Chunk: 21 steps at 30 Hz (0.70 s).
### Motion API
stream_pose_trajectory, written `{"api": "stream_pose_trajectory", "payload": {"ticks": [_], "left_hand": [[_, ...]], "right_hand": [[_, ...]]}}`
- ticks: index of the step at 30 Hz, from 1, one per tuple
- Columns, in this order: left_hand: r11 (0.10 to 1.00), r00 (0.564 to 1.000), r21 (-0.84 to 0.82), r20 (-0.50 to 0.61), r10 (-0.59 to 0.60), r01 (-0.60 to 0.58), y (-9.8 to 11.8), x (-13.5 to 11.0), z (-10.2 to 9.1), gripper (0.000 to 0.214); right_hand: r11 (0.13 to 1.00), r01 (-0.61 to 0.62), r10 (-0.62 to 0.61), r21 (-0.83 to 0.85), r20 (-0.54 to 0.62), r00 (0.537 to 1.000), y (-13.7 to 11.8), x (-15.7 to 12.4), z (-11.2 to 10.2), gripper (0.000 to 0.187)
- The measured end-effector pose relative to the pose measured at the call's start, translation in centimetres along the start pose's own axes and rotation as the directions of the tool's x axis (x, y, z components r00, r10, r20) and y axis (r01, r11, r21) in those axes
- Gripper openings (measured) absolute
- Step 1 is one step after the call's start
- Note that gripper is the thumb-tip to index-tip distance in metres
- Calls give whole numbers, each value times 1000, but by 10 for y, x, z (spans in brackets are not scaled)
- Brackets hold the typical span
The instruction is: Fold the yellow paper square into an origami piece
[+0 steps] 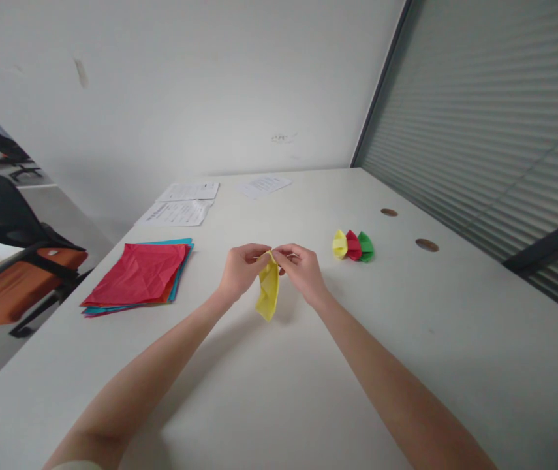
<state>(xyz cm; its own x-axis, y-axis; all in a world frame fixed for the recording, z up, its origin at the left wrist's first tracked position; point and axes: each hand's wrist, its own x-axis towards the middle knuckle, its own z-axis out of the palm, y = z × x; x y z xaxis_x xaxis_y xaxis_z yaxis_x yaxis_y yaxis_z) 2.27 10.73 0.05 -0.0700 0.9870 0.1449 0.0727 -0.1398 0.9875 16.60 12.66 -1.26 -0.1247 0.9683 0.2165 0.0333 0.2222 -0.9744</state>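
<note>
Above the middle of the white table, a piece of yellow paper (267, 291) hangs down between my two hands. My left hand (244, 269) pinches its top edge from the left. From the other side, my right hand (302, 266) pinches the same top edge, close to the left fingertips. The paper looks folded into a narrow strip, its lower end free over the table. To the right of my right hand lie three small pleated paper fans in a row: yellow (340, 244), red (353, 245) and green (365, 247).
A stack of coloured paper sheets (136, 274), red on top, lies at the left of the table (279, 405). Printed sheets (178, 212) lie behind it, another (266, 186) near the wall. Two cable holes (427, 245) are at the right. An orange-seated chair (24, 281) stands left.
</note>
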Motion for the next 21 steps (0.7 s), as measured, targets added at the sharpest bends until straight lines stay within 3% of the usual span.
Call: {"api": "stream_pose_trajectory", "payload": {"ticks": [5, 10, 14, 18, 21], "left_hand": [[996, 994, 37, -68, 80, -78, -7, 5, -2, 27], [995, 993, 24, -68, 97, -95, -15, 6, -2, 27], [987, 985, 73, -87, 152, -146, -20, 6, 0, 25], [973, 975, 157, -120, 186, -166, -15, 8, -2, 20], [989, 976, 88, -170, 134, -121, -8, 11, -8, 18]], "right_hand": [[996, 23, -20, -90, 37, 999, 0, -1, -1, 30], [999, -1, 3, -41, 47, 999, 3, -1, 0, 33], [993, 86, -86, -79, 2, 996, 5, -2, 3, 29], [983, 158, -156, -97, 31, 987, 5, -5, 6, 28], [982, 121, -107, -144, 106, 989, 3, -5, 2, 39]]}}
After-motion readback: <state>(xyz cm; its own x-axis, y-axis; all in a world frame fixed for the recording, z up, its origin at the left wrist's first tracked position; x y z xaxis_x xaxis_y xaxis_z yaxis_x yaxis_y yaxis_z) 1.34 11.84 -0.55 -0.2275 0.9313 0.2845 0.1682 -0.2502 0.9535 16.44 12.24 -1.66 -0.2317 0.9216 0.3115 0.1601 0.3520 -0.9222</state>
